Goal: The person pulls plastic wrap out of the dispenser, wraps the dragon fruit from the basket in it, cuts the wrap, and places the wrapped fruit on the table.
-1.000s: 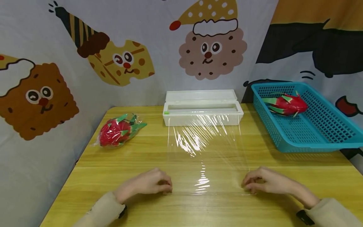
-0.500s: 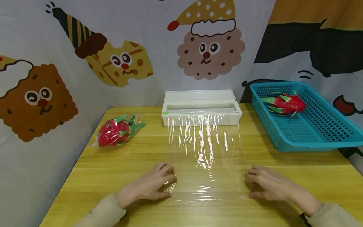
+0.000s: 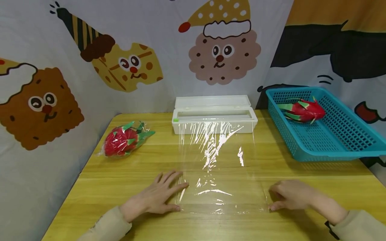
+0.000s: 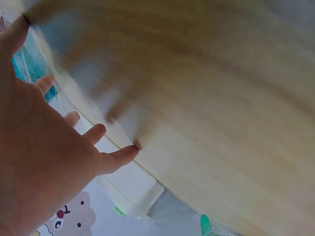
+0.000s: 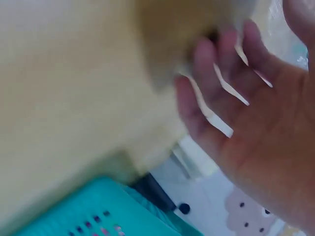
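Count: two dragon fruits, one cling film sheet, one dispenser box, one basket, two hands.

Left to right in the head view: a wrapped dragon fruit [image 3: 125,140] lies left of centre on the wooden table [image 3: 99,187], near the left edge. The left hand [image 3: 159,195] lies flat at lower centre-left, fingers straight and spread, fingertips on the left edge of the cling film sheet [image 3: 218,167]. The left wrist view shows the same splayed, palm-down pose [image 4: 44,152].

The film runs from the white dispenser box [image 3: 214,115] at centre back, lid up, toward the near edge, and lies wrinkled on the table between the hands.

The right hand [image 3: 289,194] sits at lower right on the film's right corner, fingers bent under; I cannot tell if it pinches the film. The right wrist view is blurred, fingers loosely extended [image 5: 246,113].

The hands are well apart, one on each side of the film.

At upper right, a teal basket [image 3: 337,147] holds an unwrapped dragon fruit [image 3: 303,110].

Bare table lies between the wrapped fruit and the film, and in front of the basket.
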A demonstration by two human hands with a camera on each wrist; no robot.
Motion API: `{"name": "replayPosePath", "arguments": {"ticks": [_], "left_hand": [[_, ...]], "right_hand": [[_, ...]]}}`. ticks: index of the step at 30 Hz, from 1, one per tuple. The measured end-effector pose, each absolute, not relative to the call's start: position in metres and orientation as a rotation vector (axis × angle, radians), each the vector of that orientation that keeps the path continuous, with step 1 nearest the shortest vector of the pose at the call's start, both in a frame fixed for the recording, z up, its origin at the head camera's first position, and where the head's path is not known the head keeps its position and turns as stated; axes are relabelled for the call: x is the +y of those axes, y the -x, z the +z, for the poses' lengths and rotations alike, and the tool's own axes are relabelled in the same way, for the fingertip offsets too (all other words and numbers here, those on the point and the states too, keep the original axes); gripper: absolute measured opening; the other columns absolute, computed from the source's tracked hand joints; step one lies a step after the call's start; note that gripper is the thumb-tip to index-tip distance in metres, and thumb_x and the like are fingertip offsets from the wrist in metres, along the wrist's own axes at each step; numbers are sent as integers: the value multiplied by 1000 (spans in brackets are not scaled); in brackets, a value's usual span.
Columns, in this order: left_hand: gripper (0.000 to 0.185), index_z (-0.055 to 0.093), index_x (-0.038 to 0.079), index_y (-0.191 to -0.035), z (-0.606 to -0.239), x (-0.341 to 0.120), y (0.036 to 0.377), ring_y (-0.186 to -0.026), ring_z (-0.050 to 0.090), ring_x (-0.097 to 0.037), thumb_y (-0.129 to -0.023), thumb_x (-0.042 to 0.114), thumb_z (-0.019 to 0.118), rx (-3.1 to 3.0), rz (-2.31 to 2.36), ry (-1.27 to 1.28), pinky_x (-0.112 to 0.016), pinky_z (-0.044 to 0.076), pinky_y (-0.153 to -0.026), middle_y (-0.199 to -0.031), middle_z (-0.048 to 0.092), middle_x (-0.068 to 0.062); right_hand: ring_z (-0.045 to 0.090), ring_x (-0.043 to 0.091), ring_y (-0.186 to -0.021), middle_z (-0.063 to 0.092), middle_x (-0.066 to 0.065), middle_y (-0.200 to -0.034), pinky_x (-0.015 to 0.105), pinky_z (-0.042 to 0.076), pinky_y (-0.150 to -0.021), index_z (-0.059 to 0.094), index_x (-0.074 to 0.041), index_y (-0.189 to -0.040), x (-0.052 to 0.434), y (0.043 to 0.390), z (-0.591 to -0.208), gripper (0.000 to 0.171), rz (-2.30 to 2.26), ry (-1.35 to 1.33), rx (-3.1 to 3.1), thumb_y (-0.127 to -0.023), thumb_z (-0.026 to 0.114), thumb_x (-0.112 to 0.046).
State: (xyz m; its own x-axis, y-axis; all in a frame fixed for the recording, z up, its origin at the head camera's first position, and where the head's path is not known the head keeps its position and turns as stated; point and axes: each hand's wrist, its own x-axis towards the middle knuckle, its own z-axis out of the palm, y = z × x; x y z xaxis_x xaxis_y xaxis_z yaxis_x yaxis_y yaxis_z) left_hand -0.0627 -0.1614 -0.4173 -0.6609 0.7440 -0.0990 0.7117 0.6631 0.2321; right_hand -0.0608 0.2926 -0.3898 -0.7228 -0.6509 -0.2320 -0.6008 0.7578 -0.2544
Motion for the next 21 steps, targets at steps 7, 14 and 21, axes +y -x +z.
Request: {"name": "replayPosePath", "arguments": {"ticks": [7,14,21], "left_hand": [[71,35,25,-147,-418,-161,63,-141,24,-40,-87,56,57,2689,270,-1180,-69,26,-107,-155,21,-15],[72,34,27,-147,-419,-160,63,-141,25,-38,-86,58,56,2703,240,-1173,-68,27,-107,-155,21,-14],[72,34,29,-147,-419,-160,66,-140,26,-38,-86,60,55,2704,238,-1182,-67,28,-106,-156,21,-13]], "right_hand": [[46,-5,-63,55,-17,-72,18,41,-53,60,-18,-97,311,110,-317,21,-446,870,2454,-90,62,-38],[53,8,-68,64,-1,-83,25,44,-59,60,-8,-113,356,184,-266,33,-296,531,2827,-93,60,-35],[49,47,-100,46,41,-121,56,47,-77,32,15,-132,407,241,-277,73,-353,143,2919,-96,45,-48]]}}
